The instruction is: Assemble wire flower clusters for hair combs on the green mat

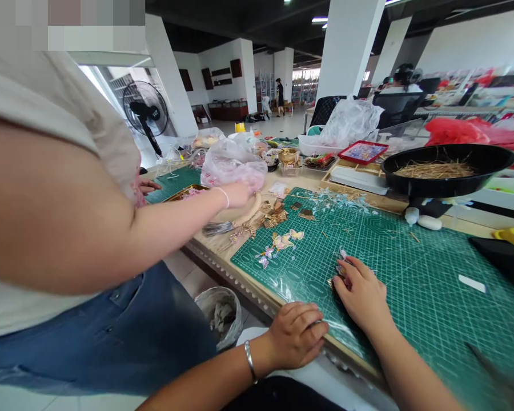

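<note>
At cutting mat (428,308), right fingers (358,270) half-closed over flowered comb (342,268), left fingers (307,318) curled, grips unclear; bare combs (307,215) remained.

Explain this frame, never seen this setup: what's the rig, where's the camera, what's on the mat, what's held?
No robot here: it's a person working bare-handed. The single picture comes from a camera on their head, looking forward and down. Their left hand, with a bangle, rests at the table edge. Their right hand covers part of a flowered comb; I can't tell whether it's pinched or just touched. The green mat also carries a flower ornament and pale blue petals. The arm at left is a co-worker's.
</note>
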Motion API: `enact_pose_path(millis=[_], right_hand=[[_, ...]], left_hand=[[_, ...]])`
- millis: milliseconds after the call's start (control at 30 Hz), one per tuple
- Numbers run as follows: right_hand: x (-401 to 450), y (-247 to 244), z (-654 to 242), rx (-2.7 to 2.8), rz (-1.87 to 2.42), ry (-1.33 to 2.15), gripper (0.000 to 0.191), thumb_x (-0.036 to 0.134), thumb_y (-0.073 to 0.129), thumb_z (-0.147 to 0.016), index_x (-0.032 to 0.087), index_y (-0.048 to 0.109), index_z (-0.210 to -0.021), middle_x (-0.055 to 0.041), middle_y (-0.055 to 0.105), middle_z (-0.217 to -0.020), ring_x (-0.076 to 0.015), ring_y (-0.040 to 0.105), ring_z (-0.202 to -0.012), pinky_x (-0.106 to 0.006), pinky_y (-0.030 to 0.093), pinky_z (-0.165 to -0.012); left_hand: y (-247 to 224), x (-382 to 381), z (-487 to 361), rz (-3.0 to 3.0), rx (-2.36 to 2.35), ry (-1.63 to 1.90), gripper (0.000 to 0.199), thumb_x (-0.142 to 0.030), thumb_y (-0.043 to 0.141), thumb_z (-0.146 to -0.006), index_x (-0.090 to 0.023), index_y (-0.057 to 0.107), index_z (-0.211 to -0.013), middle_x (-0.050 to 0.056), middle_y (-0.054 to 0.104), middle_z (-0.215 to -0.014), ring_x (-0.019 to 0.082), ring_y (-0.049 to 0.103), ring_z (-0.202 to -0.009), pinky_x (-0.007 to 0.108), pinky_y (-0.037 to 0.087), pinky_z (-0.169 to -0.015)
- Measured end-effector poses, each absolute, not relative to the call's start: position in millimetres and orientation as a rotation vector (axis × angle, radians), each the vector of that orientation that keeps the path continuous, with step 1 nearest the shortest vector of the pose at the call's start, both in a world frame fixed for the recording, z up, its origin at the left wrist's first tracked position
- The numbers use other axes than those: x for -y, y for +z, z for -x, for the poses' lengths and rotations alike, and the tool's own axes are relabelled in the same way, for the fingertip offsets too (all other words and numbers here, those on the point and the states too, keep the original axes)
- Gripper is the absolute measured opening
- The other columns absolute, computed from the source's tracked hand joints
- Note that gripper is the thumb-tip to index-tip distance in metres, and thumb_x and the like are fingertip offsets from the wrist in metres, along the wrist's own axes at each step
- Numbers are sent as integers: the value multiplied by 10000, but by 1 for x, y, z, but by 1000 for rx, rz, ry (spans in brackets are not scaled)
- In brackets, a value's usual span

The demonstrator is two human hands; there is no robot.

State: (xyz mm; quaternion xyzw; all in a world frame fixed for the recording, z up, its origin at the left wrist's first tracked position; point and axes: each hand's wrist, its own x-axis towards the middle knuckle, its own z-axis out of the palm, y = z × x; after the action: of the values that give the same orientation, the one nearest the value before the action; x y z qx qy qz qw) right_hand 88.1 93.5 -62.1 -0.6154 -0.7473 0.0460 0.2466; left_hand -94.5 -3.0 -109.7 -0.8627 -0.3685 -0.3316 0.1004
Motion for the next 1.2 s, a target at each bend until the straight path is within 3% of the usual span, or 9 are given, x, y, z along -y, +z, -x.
enact_pose_path(millis=[433,600,800,967,1100,1200], right_hand=[[-94,-60,-82,2046,1833,82,489,465,348,-832,213,600,-1167,-78,510,-1299,-310,464,-1166,-520,369,-948],[-96,-59,-83,2036,1823,107,519,493,320,-819,208,613,-1139,-72,528,-1277,-307,473,-1152,-521,370,-947],[-97,-59,-82,2026,1826,90,534,494,305,-812,200,622,-1125,-75,538,-1270,-315,481,-1144,-532,376,-935],[-96,-56,-81,2035,1870,129,538,477,293,-806,200,612,-1139,-64,532,-1278,-293,471,-1159,-507,376,-945],[-95,-55,-80,2044,1889,124,523,456,278,-825,210,599,-1157,-50,519,-1295,-275,459,-1177,-490,370,-953],[-94,-57,-81,2039,1880,125,518,456,301,-821,204,594,-1166,-59,521,-1291,-280,455,-1179,-491,365,-954]], left_hand=[[-78,0,126,2608,1160,-1123,356,-247,450,-857,-167,439,-1204,91,601,-1127,178,475,-1191,364,377,-1023],[-74,-15,173,2314,1637,-949,404,-251,416,-902,-147,412,-1293,125,520,-1285,228,378,-1283,468,272,-1077],[-74,-17,182,2371,1683,-742,410,-357,413,-921,-174,465,-1284,84,526,-1313,235,382,-1287,493,211,-1096],[-57,-28,174,2365,1747,-901,321,-323,434,-909,-189,559,-1173,81,574,-1225,226,471,-1193,462,307,-1060],[-36,-57,186,2339,1808,-1021,252,-266,427,-910,-195,602,-1076,62,630,-1107,200,555,-1043,391,428,-945],[-26,-73,196,2238,1893,-1175,263,-237,429,-903,-198,561,-1128,62,635,-1105,196,568,-1030,379,442,-925]])
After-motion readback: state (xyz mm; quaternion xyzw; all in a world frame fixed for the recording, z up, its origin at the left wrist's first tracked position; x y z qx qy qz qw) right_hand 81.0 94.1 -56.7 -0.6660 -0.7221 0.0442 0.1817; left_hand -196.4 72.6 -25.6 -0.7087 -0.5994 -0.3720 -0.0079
